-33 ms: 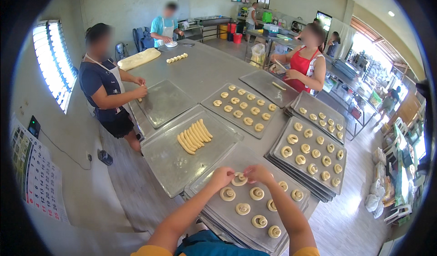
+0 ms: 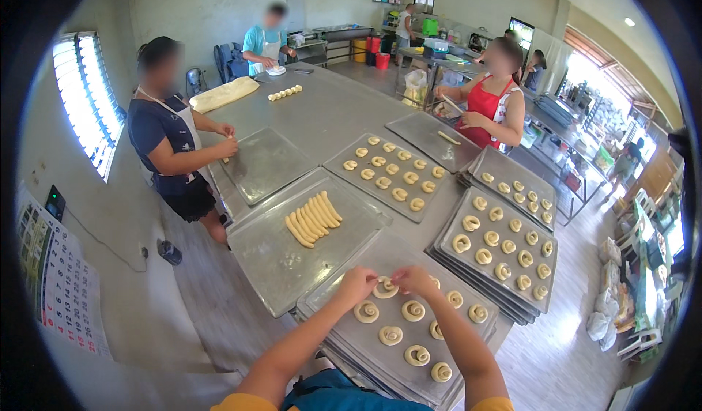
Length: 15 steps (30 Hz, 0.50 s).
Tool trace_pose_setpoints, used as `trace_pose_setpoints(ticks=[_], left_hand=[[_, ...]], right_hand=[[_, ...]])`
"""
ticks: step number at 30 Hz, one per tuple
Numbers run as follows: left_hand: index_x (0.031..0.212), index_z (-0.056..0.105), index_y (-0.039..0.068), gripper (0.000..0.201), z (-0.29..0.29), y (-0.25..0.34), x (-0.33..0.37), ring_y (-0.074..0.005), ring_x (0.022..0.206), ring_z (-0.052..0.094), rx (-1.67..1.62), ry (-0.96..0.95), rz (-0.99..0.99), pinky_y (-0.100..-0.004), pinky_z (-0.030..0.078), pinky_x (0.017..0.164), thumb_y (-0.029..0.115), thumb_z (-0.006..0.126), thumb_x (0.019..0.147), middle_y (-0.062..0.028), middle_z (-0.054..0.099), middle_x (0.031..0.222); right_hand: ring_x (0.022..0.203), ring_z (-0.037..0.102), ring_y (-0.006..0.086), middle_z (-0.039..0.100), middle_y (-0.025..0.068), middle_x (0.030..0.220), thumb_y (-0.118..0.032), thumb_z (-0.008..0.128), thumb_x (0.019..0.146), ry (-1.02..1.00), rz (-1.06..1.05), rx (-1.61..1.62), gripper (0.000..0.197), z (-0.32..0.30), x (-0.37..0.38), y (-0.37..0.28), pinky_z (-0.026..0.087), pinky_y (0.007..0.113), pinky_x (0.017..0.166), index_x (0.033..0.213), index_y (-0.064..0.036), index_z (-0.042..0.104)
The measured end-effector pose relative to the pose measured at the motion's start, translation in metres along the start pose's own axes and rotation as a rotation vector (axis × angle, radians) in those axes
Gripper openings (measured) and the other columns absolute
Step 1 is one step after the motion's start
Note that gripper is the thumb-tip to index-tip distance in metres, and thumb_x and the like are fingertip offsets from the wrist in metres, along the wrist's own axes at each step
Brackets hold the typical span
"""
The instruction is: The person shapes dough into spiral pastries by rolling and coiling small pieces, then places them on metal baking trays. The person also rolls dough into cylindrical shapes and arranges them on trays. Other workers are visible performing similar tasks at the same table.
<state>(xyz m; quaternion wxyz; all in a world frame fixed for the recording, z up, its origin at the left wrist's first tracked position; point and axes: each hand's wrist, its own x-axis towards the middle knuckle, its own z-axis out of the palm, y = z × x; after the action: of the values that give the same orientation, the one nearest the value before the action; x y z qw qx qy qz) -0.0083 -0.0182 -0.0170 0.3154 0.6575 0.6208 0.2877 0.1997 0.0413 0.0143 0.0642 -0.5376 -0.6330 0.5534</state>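
Head view: left hand point(image 2: 356, 285), right hand point(image 2: 411, 279) pinch dough spiral point(image 2: 385, 288), forearms converging.

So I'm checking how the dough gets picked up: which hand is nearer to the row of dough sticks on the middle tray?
Left. The left hand is just below-right of the dough sticks; the right hand sits farther right, both pinching a dough coil.

Layout relative to the near tray point(image 2: 468, 338) lying on the tabletop point(image 2: 329, 111): both hands, left hand point(image 2: 356, 285) and right hand point(image 2: 414, 279), are meeting over a dough coil point(image 2: 385, 287) at its far edge; the tray of dough sticks point(image 2: 312, 219) is sitting behind-left; stacked trays point(image 2: 504, 246) are lying right.
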Motion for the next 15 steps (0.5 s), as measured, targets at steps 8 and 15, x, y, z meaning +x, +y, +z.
trace_pose_setpoints(ticks=[8,15], left_hand=[[0.099,0.072,0.007,0.015,-0.048,-0.042,0.003,-0.0294,0.083,0.067,-0.164,0.339,0.062,-0.0382,0.053,0.076,0.014,0.066,0.087,-0.0155,0.069,0.088],[0.1,0.07,0.003,0.016,-0.128,-0.173,0.067,-0.0315,0.084,0.068,-0.025,0.661,-0.135,-0.039,0.052,0.076,0.009,0.063,0.087,-0.0174,0.07,0.09]], right_hand=[[0.078,0.067,0.0311,0.066,0.0166,0.085,-0.01,0.067,0.083,0.457,-0.5,-0.226,0.019,0.02,0.002,-0.003,0.053,0.04,0.073,0.101,-0.005,0.069],[0.094,0.056,0.0359,0.059,0.0167,0.1,-0.007,0.056,0.09,0.809,-0.677,-0.521,0.023,0.038,0.038,-0.032,0.046,0.046,0.082,0.113,-0.0086,0.061]])
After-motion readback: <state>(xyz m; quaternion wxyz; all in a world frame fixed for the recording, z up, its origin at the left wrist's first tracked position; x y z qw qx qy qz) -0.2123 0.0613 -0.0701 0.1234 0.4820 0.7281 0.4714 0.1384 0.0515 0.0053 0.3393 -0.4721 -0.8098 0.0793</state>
